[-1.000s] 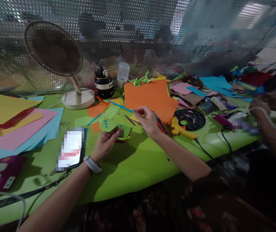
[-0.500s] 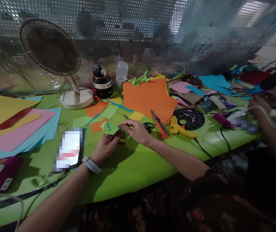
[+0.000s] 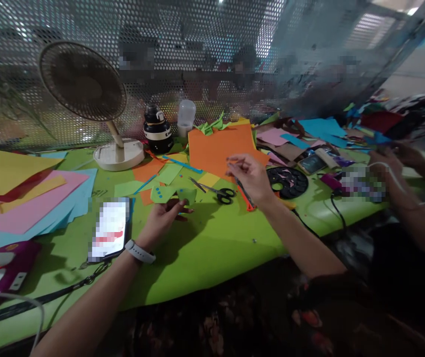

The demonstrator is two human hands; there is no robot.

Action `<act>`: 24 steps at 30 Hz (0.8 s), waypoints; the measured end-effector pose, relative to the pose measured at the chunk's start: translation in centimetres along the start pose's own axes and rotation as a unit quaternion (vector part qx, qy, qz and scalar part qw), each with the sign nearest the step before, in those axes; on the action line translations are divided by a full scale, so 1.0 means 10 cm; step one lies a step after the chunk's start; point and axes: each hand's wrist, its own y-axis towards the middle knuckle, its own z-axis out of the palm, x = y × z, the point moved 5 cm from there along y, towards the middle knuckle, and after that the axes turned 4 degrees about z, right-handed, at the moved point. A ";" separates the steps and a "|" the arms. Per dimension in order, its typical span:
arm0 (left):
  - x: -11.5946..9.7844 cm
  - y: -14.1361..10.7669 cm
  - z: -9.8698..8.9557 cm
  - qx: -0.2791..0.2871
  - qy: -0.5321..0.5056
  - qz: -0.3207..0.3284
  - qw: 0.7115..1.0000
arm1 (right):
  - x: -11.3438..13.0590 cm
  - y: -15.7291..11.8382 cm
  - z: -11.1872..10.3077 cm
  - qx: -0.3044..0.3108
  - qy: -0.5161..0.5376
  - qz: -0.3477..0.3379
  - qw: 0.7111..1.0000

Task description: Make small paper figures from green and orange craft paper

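Note:
Between the fingers of my left hand (image 3: 164,215) is a green paper piece (image 3: 163,194) with small blue squares on it, held over the green table. My right hand (image 3: 249,176) is raised above the red cutter (image 3: 247,199) and the edge of the orange paper (image 3: 215,148). Its fingers are bent together, and whatever they may hold is too small to make out. Black scissors (image 3: 224,195) lie slightly open between my two hands. A yellow glue gun (image 3: 288,204) is mostly hidden behind my right forearm.
Left of my left hand lies a phone (image 3: 110,228), with a coloured paper stack (image 3: 30,203) beyond it. A fan (image 3: 117,154), a black bottle (image 3: 158,131) and a clear cup (image 3: 186,116) stand behind. A black round tray (image 3: 290,182) is at right, near another person's hands (image 3: 387,163).
My right hand has left the green paper piece and moved right and up. The scissors are now uncovered, and the glue gun is largely covered. My left hand still holds the paper.

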 end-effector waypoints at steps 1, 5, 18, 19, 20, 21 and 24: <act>0.00 0.01 -0.01 -0.004 -0.004 0.004 1.000 | 0.00 -0.03 -0.14 0.003 -0.031 -0.022 0.999; -0.04 0.01 -0.06 -0.033 -0.035 0.008 0.999 | -0.18 -0.25 -0.87 -0.027 -0.164 0.001 0.986; 0.01 0.09 -0.19 -0.073 -0.025 0.027 0.997 | -0.73 -0.73 -1.35 0.066 -0.656 0.032 0.751; 0.01 0.09 -0.19 -0.075 -0.027 0.028 0.996 | -0.74 -0.72 -1.31 0.069 -0.664 0.041 0.743; 0.00 0.09 -0.20 -0.076 -0.031 0.027 0.996 | -0.75 -0.70 -1.28 0.068 -0.669 0.044 0.739; 0.00 0.09 -0.20 -0.076 -0.037 0.026 0.996 | -0.76 -0.69 -1.27 0.063 -0.672 0.041 0.737; 0.00 0.09 -0.19 -0.066 -0.053 0.023 0.996 | -0.74 -0.68 -1.31 0.005 -0.666 0.012 0.746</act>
